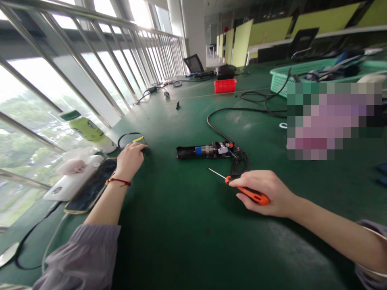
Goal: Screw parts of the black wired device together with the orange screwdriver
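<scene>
My right hand (266, 191) is closed around an orange-and-black screwdriver (253, 195). Its thin metal shaft points left and up, just in front of a corded electric hand tool (208, 150). That tool lies on the green table with its insides exposed: a black barrel, a blue band, wires and a looped handle. On the left, my left hand (130, 159) rests palm down on the table, fingertips drawn together at a tiny dark spot; what they pinch is too small to name. Just behind those fingers is a black cord loop (128, 134) with a yellow tag.
A phone (93, 187), a white power bank (71, 181) and a green-capped bottle (87, 129) stand or lie at left by the railing. Farther back are a red tray (225, 85) and a small black part (177, 105). A loaded green basket (278, 82) stands right.
</scene>
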Demonstrator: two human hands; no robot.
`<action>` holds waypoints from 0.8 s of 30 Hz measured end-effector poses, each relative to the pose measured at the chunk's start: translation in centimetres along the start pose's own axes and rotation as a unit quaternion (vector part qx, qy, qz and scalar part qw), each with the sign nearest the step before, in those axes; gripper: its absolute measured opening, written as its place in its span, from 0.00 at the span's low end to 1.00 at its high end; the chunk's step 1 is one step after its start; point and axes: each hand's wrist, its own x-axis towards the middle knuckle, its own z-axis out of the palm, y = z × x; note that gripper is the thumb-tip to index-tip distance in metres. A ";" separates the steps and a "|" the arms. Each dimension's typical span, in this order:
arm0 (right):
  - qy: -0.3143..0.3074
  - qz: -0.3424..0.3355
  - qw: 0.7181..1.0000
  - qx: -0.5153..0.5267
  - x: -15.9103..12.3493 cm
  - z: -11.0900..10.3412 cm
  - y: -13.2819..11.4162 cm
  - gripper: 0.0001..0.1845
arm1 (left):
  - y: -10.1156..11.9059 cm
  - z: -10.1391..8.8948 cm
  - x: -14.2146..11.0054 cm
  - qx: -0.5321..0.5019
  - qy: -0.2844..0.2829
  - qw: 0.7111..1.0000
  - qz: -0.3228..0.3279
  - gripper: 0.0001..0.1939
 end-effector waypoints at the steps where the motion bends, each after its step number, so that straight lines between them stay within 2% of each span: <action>1: 0.000 0.001 1.000 0.001 0.0 0.0 0.0 0.11 | -0.2 -0.1 -0.1 0.012 -0.010 1.000 0.017 0.22; 3: 0.000 0.004 1.000 0.002 -0.1 0.1 0.1 0.11 | -0.2 -0.3 -0.3 0.037 -0.022 0.998 0.036 0.22; 7: -0.002 0.003 1.000 -0.002 -0.1 0.1 0.2 0.11 | 1.2 -0.8 -0.9 0.089 -0.037 0.995 0.026 0.22; 13: -0.010 0.011 1.000 -0.002 -0.1 0.1 0.1 0.11 | 5.2 -1.7 -2.0 0.168 -0.083 0.982 -0.022 0.19; 18: 0.000 0.002 1.000 0.004 0.0 0.1 0.1 0.11 | 8.7 -2.4 -3.1 0.193 -0.106 0.974 -0.053 0.21; 21: 0.000 0.004 1.000 0.008 0.0 0.1 0.1 0.11 | 11.1 -2.8 -4.3 0.187 -0.107 0.976 -0.029 0.20; 24: 0.001 0.005 1.000 0.006 0.0 0.1 0.0 0.11 | 13.9 -2.9 -6.0 0.181 -0.083 0.979 0.044 0.18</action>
